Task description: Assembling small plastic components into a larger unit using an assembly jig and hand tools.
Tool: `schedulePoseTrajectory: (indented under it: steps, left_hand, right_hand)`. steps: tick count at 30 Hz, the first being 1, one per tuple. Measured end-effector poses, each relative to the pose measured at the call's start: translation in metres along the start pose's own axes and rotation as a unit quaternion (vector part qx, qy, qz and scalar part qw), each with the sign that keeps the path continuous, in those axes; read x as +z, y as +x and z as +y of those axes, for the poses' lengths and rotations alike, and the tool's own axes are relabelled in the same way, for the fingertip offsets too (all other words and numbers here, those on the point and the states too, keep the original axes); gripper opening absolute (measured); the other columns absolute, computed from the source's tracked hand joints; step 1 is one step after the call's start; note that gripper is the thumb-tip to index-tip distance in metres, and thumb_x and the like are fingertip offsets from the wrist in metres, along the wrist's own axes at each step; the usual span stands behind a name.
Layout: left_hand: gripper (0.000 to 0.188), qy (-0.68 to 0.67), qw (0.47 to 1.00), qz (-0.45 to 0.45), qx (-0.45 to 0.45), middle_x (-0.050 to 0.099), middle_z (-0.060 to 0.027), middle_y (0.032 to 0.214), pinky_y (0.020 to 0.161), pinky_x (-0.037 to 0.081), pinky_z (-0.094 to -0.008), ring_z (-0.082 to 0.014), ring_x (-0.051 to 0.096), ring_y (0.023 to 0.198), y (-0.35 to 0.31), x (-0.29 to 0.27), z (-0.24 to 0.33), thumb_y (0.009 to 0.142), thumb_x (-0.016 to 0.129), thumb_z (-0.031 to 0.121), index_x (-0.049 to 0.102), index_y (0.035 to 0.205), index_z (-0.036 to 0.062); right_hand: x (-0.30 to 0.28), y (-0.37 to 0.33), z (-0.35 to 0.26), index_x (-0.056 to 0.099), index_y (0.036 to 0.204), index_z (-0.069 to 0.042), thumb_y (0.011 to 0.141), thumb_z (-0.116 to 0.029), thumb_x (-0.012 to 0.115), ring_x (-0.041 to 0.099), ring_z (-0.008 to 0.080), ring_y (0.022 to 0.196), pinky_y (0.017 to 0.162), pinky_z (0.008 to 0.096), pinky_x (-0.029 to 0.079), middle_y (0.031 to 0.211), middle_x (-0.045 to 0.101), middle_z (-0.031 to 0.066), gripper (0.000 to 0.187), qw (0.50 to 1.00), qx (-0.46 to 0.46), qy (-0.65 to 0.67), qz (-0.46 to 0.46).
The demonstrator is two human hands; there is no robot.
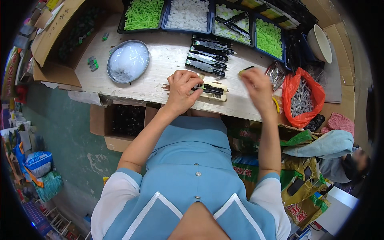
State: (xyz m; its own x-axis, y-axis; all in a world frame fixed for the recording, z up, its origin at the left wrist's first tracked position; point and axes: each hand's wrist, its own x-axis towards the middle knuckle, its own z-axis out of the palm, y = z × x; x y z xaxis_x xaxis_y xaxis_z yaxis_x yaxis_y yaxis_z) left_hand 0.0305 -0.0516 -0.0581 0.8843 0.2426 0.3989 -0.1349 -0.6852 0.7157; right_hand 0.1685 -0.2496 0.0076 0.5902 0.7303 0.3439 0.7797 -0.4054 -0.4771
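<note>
My left hand is bent over a narrow cream block near the front edge of the table. Its thumb and fingers close on the left end of a slim black plastic part that lies lengthwise in the block. To the right, my right hand is raised over the table, slightly blurred. At its fingertips is a small yellow-green and dark piece, apparently pinched; its kind is not clear. Beyond the block, several similar black parts lie stacked in a row.
Trays of bright green pieces, white pieces and more green pieces line the back. A round dish holds a clear, glossy mass. At right stands a red bag of grey cylinders. An open carton is at left.
</note>
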Motion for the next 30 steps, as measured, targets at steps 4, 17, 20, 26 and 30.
schedulePoseTrajectory:
  steps: [4, 17, 20, 26, 30]
  left_hand:
    - [0.017, 0.027, 1.0, -0.015, -0.001, 0.055, 0.0017, 0.094, 0.085, 0.026, -0.036, -0.0193, 0.044, 0.098, 0.004, 0.003, -0.001, 0.066, 0.069, 0.012, 0.066, 0.082, 0.0105]
    - [0.015, 0.097, 0.992, -0.063, 0.047, 0.052, 0.0018, 0.091, 0.08, 0.027, -0.0377, -0.0185, 0.044, 0.095, 0.01, -0.001, 0.004, 0.064, 0.071, 0.01, 0.065, 0.078, 0.0129]
    - [0.015, 0.058, 0.993, -0.076, 0.064, 0.053, 0.001, 0.094, 0.081, 0.027, -0.0373, -0.0203, 0.044, 0.096, 0.011, -0.007, -0.002, 0.067, 0.071, 0.015, 0.066, 0.081, 0.0129]
    - [0.009, 0.18, 0.978, 0.107, 0.02, 0.06, -0.0056, 0.08, 0.074, 0.037, -0.0399, -0.0248, 0.05, 0.082, 0.089, -0.063, -0.068, 0.072, 0.067, 0.021, 0.067, 0.078, 0.0139]
    - [0.023, 0.265, 0.94, 0.131, -0.169, 0.063, -0.0102, 0.09, 0.079, 0.044, -0.043, -0.033, 0.054, 0.095, 0.151, -0.121, -0.123, 0.069, 0.067, 0.016, 0.068, 0.091, 0.0122]
  right_hand:
    - [-0.068, -0.024, 0.038, 0.061, 0.086, -0.001, 0.077, -0.001, 0.06, 0.056, 0.0219, 0.07, 0.063, 0.0284, 0.044, 0.078, 0.056, 0.0093, 0.01, 0.983, 0.11, -0.106, 0.097]
    - [-0.118, -0.109, 0.195, 0.054, 0.115, -0.011, 0.08, -0.035, 0.059, 0.054, 0.0377, 0.1, 0.08, 0.0479, 0.044, 0.108, 0.056, 0.0198, 0.043, 0.825, 0.42, -0.375, -0.046]
    - [-0.105, -0.097, 0.187, 0.056, 0.112, -0.01, 0.084, -0.029, 0.052, 0.057, 0.0392, 0.093, 0.079, 0.0476, 0.045, 0.101, 0.06, 0.0203, 0.034, 0.825, 0.417, -0.377, -0.054]
    - [-0.102, -0.096, 0.184, 0.059, 0.106, -0.008, 0.084, -0.028, 0.05, 0.059, 0.0392, 0.089, 0.077, 0.0477, 0.045, 0.095, 0.062, 0.0223, 0.03, 0.844, 0.409, -0.346, -0.015]
    - [-0.105, -0.09, 0.183, 0.059, 0.104, -0.007, 0.084, -0.027, 0.051, 0.059, 0.0397, 0.087, 0.076, 0.0467, 0.046, 0.092, 0.062, 0.0229, 0.03, 0.818, 0.46, -0.346, -0.012]
